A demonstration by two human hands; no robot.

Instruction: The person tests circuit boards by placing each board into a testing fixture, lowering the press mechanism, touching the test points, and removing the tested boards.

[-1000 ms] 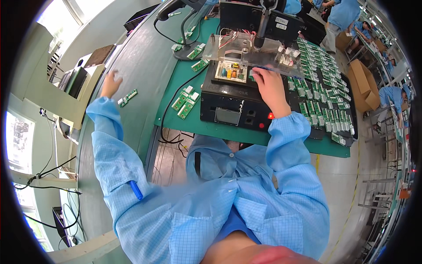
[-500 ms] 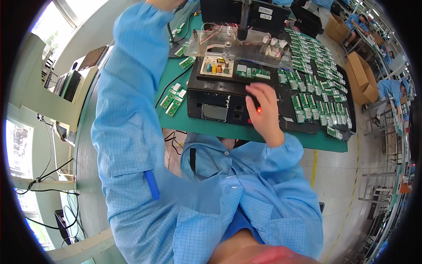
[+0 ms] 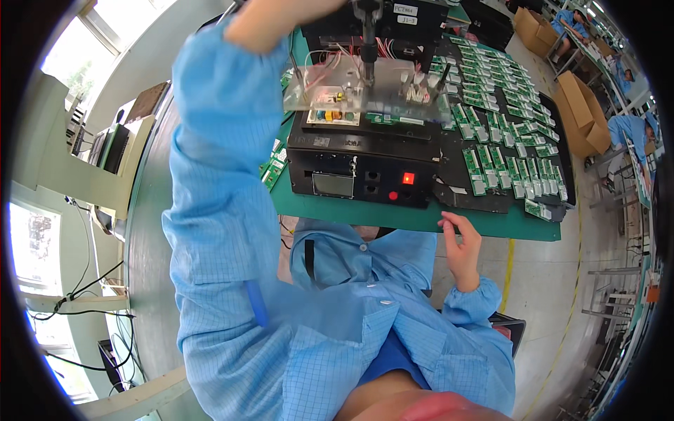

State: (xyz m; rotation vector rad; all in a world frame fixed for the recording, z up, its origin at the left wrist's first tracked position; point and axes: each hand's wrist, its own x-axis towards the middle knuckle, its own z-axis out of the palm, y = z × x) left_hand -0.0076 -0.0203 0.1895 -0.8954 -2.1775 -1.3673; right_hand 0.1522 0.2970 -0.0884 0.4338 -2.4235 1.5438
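Note:
My left hand (image 3: 284, 19) reaches up to the top edge, beside the upright post (image 3: 368, 49) of a black test fixture (image 3: 330, 158); its fingers are out of sight. Below the post, a clear plate (image 3: 316, 81) with wires and probes overlaps a cream power board (image 3: 333, 118) and a green circuit board (image 3: 386, 119) on the fixture. My right hand (image 3: 462, 249) hovers off the table's front edge, holding nothing, its fingers loosely bent and apart. On the fixture's front are a small screen (image 3: 333, 185), a lit red switch (image 3: 408, 178) and a red button (image 3: 393, 196).
Rows of green circuit boards (image 3: 516, 172) lie on a black mat on the right of the green table (image 3: 337, 209). More green boards (image 3: 276, 167) sit left of the fixture, partly behind my left sleeve. Cardboard boxes (image 3: 579, 112) and several people are at the far right.
My right hand has drawn back from the fixture's front to beyond the table edge, uncovering the lit switch. The clear plate has come down over the boards, my left hand still raised.

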